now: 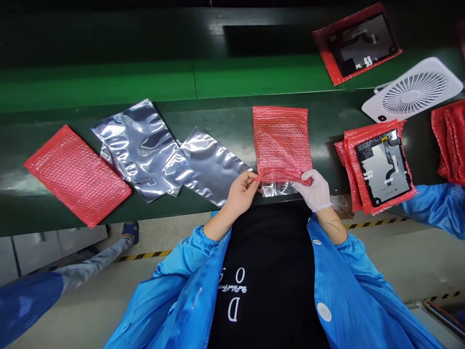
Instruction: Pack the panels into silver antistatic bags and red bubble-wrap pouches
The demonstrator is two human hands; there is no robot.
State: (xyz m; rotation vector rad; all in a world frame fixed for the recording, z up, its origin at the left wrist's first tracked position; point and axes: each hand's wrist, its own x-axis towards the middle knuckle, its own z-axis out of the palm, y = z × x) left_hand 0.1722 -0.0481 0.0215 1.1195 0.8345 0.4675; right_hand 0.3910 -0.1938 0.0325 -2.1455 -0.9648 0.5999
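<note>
A red bubble-wrap bag (281,143) lies flat on the dark green table (225,116) right in front of me. My bare left hand (241,191) pinches its near left corner. My right hand (315,189), in a white glove, grips its near right edge. A silver shiny bag (278,188) pokes out from under the red bag's near edge, between my hands. Both hands are closed on the bag's opening edge.
Two silver bags (145,145) (207,165) and another red bubble bag (76,174) lie to the left. Right: a circuit board on red bags (381,165), a white fan (414,89), more red bags (450,140), a co-worker's blue sleeve (436,206). Another board in a red bag (358,43) lies far right.
</note>
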